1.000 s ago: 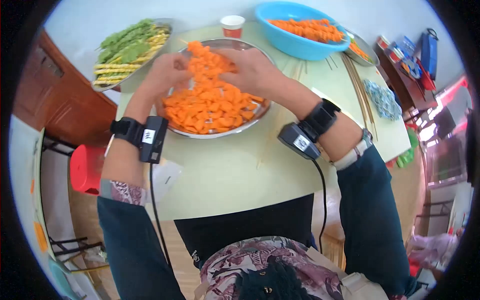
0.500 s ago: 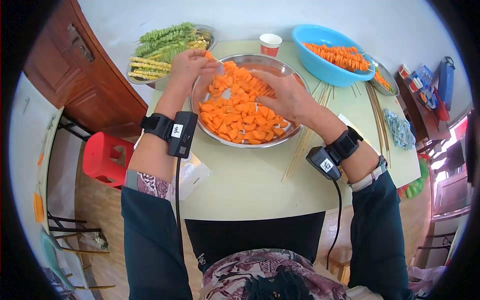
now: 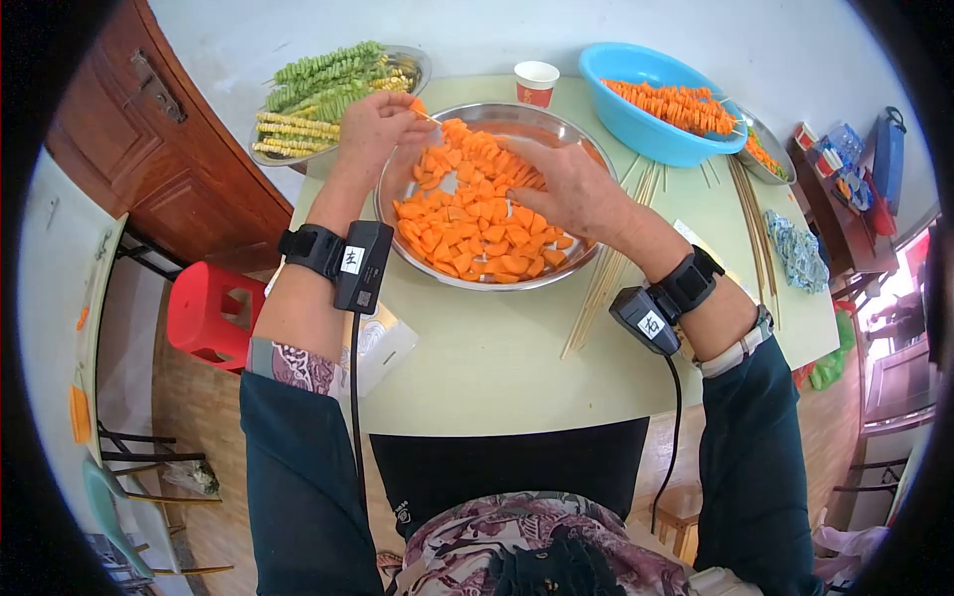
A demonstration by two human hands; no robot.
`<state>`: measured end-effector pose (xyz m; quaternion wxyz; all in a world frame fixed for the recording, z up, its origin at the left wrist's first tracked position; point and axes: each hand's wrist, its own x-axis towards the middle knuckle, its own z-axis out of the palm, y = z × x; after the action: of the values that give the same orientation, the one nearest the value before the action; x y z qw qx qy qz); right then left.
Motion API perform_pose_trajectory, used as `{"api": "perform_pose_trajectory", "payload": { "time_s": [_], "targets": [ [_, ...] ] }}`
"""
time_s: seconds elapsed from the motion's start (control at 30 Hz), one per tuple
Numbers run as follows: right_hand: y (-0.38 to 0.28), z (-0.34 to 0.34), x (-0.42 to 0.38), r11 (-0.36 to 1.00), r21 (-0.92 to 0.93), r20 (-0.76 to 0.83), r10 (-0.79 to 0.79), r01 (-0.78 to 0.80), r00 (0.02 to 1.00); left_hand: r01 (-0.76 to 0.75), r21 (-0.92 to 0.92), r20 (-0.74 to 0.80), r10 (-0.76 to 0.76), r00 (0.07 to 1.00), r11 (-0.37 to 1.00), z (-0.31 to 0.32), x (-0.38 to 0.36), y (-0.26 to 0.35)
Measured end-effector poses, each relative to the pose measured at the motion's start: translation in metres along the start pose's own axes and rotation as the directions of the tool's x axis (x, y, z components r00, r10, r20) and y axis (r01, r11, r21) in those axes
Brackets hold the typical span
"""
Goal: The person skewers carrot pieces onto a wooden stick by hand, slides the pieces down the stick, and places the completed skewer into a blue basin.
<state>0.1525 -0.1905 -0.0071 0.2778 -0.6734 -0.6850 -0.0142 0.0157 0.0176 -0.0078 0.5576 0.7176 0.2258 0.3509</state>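
Note:
Over the left rim of a steel bowl (image 3: 581, 266) full of cut carrot slices (image 3: 477, 233), my left hand (image 3: 380, 131) pinches a carrot slice (image 3: 418, 106). A pale stick tip shows just beside that slice, pointing into the bowl. Tightly stacked slices run in a row from near the stick to my right hand (image 3: 571, 189), as a carrot skewer (image 3: 487, 154). My right hand curls around the row's lower right end, thumb and fingers on either side. Its fingertips are partly hidden among the slices.
Bare sticks (image 3: 596, 303) lie right of the bowl, with more sticks (image 3: 757, 233) farther right. A blue basin (image 3: 621, 134) holds carrot skewers. Green and yellow vegetable skewers (image 3: 323, 89) fill a tray at back left. A paper cup (image 3: 536, 84) and crumpled cloth (image 3: 795, 250) are also there.
Both hands stay almost in place. The carrot slice at my left fingers and the stick tip have shifted only slightly.

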Motion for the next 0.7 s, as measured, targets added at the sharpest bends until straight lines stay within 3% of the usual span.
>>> {"api": "perform_pose_trajectory", "payload": {
  "time_s": [0.23,0.3,0.4,0.57,0.7],
  "targets": [
    [-0.001,0.000,0.000,0.999,-0.017,0.023,0.031,-0.030,0.999,-0.136,0.160,-0.079,0.150,0.985,0.978,0.002,0.006,-0.012],
    [-0.002,0.000,0.000,0.999,-0.011,0.041,0.046,-0.046,0.998,-0.278,0.476,-0.061,0.347,0.936,0.834,0.001,0.008,-0.014],
    [-0.004,-0.001,0.001,0.997,-0.004,0.073,0.076,-0.076,0.994,-0.292,0.578,-0.060,0.397,0.916,0.762,0.005,0.003,-0.010],
    [-0.004,0.000,0.001,0.996,0.028,0.073,0.086,-0.088,0.994,-0.287,0.624,-0.041,0.397,0.917,0.727,0.008,-0.002,-0.001],
    [0.004,0.009,0.001,1.000,0.025,-0.013,0.019,-0.018,1.000,-0.319,0.591,-0.077,0.445,0.892,0.741,0.014,-0.006,-0.001]
  ]
}}
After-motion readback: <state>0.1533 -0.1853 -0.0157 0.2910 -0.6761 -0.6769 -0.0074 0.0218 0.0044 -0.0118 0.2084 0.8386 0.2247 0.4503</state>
